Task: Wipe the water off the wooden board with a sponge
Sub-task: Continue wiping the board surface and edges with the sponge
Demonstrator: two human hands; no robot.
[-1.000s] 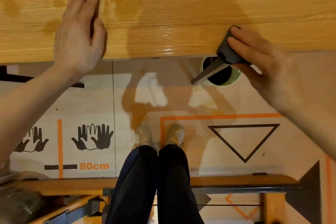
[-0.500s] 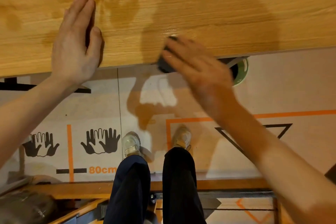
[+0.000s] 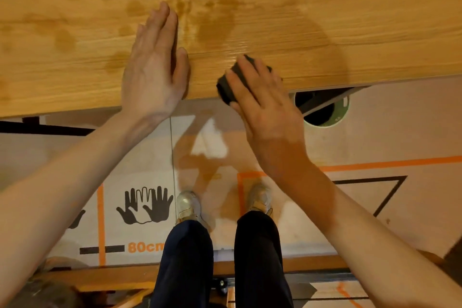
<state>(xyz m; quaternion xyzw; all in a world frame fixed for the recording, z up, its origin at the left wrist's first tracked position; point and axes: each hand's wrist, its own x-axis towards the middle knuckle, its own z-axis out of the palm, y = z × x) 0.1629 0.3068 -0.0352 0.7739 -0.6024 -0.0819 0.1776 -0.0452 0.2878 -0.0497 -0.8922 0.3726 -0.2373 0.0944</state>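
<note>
Head view: right hand (image 3: pixel 262 105) grasps a dark sponge (image 3: pixel 226 86) at the wooden board (image 3: pixel 325 20) edge; left hand (image 3: pixel 152 70) (fingers straight) lies flat just beside, wet patches (image 3: pixel 215 25) beyond.

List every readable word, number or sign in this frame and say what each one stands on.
"80cm", orange, printed on the floor mat; a trouser leg cuts off its last letter.
Black handprint sign, no words, on the same mat.
Black triangle outline, no words, on the mat.
No text on the wooden board or the sponge.
</note>
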